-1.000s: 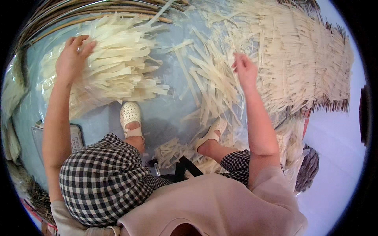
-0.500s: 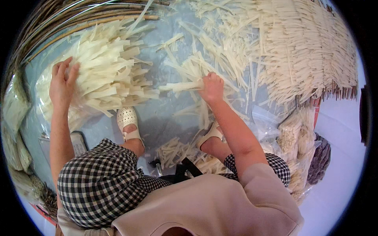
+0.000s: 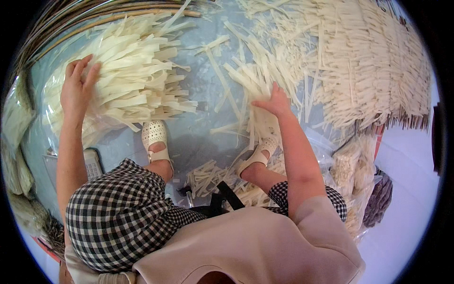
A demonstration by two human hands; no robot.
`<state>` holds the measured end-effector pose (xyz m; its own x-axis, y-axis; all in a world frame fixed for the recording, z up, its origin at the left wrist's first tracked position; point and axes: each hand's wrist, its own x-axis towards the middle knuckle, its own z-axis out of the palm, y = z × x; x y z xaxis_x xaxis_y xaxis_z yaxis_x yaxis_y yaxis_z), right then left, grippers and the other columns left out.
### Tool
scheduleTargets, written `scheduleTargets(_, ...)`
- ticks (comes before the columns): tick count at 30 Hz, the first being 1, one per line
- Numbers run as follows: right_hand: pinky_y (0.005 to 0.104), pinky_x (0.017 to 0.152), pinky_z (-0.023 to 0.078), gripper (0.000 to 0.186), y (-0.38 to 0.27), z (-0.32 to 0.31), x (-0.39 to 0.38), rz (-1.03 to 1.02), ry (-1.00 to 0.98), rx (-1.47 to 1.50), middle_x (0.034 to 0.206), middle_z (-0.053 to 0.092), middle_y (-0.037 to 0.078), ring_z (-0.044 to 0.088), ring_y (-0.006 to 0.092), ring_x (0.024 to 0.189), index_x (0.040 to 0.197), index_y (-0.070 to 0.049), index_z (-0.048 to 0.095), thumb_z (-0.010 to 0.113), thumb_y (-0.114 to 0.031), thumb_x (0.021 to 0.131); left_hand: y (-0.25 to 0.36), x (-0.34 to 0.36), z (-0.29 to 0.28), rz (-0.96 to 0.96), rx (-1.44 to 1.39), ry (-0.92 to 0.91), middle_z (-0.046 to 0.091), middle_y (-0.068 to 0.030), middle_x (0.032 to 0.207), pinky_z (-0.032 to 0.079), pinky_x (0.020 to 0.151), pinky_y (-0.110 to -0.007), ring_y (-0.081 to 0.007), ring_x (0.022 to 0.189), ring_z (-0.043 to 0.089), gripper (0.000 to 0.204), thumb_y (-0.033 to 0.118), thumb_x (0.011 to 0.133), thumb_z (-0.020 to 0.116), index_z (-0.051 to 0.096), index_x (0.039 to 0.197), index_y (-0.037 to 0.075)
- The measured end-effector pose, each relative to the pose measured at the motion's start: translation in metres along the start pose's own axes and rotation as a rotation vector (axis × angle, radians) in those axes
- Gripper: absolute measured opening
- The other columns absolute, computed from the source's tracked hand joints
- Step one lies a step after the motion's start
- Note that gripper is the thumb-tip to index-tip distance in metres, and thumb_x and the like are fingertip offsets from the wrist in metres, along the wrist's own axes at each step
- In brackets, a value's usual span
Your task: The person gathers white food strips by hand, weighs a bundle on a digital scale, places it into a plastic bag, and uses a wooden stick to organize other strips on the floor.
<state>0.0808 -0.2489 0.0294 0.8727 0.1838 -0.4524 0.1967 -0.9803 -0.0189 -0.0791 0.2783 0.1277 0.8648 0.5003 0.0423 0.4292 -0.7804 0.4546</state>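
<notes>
A big bundle of pale cream, flat ribbon-like strips (image 3: pixel 135 71) lies at the left, partly inside a clear plastic bag (image 3: pixel 53 90). My left hand (image 3: pixel 78 90) rests on the left part of this bundle, its fingers apart. Over a loose heap of similar strips (image 3: pixel 260 75) right of centre is my right hand (image 3: pixel 275 101). Its thumb stands away from the fingers and nothing shows in its grasp. Whether its fingertips touch the heap I cannot tell.
Long brown rods (image 3: pixel 118 19) curve along the far left. At the far right lies a wide layered mat of strips (image 3: pixel 369 57). Bagged pale bundles (image 3: pixel 347 165) stand near right, and short cut strips (image 3: pixel 210 177) lie between my shoes. A phone-like device (image 3: pixel 93 163) is near my left forearm.
My right hand has let go of the strips it held and moved a little right, its fingers now spread. My left hand has stayed on the bundle.
</notes>
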Motion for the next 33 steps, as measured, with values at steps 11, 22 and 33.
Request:
scheduleTargets(11,0.0449,0.089,0.041,0.079,-0.065,0.041,-0.011,0.109,-0.062,-0.04,0.108,0.063,0.014,0.061,0.0322,0.099,0.121,-0.006,0.05,0.08,-0.046,0.06,-0.002,0.003,0.0,-0.049,0.002,-0.018,0.059,-0.0024,0.108,0.045,0.07,-0.025,-0.0125,0.071,0.05,0.042,0.04,0.09,0.063,0.063,0.123,0.013)
scheduleTargets(22,0.0367,0.086,0.05,0.064,-0.015,-0.051,-0.045,-0.105,0.151,0.74,0.104,0.069,0.014,0.066,0.0258,0.097,0.12,-0.006,0.058,0.08,-0.025,0.064,0.073,-0.004,-0.081,0.021,-0.585,0.042,0.062,0.0053,0.1,0.042,0.065,-0.021,-0.0047,0.076,0.05,0.033,0.028,0.092,0.061,0.064,0.123,0.018)
scheduleTargets(33,0.0317,0.077,0.053,0.048,-0.017,-0.28,-0.176,-0.258,0.305,1.189,0.101,0.066,0.014,0.065,0.0197,0.088,0.114,0.007,0.058,0.075,-0.013,0.074,0.271,-0.144,-0.117,0.445,0.001,-1.337,0.036,-0.0263,0.14,0.033,0.107,-0.039,-0.0314,0.13,0.037,0.103,0.067,0.077,0.062,0.027,0.141,-0.005)
